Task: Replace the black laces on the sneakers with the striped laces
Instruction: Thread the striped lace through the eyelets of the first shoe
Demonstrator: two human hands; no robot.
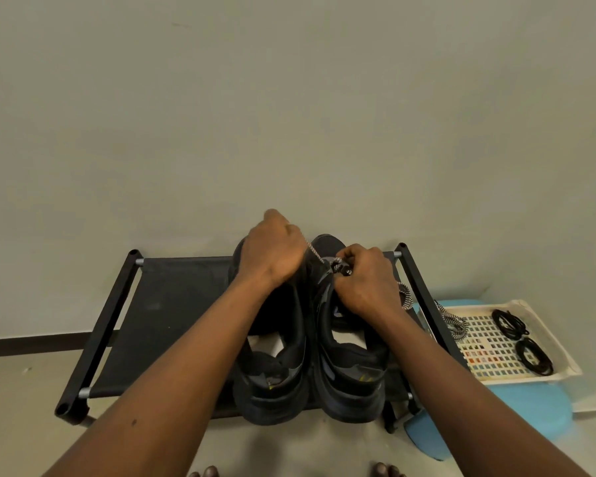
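Two black sneakers stand side by side on a black shoe rack, heels toward me: the left sneaker and the right sneaker. A striped lace runs taut from the right sneaker's front eyelets up into my left hand, which grips it above the left sneaker's toe. My right hand pinches the lace at the right sneaker's eyelets. Another loop of the striped lace hangs to the right of that hand. Both shoes' tongues are hidden by my hands.
A cream perforated tray sits on a blue stool at the right. It holds two coiled black laces and a bundle of striped lace. A plain wall stands behind the rack. My bare toes show at the bottom edge.
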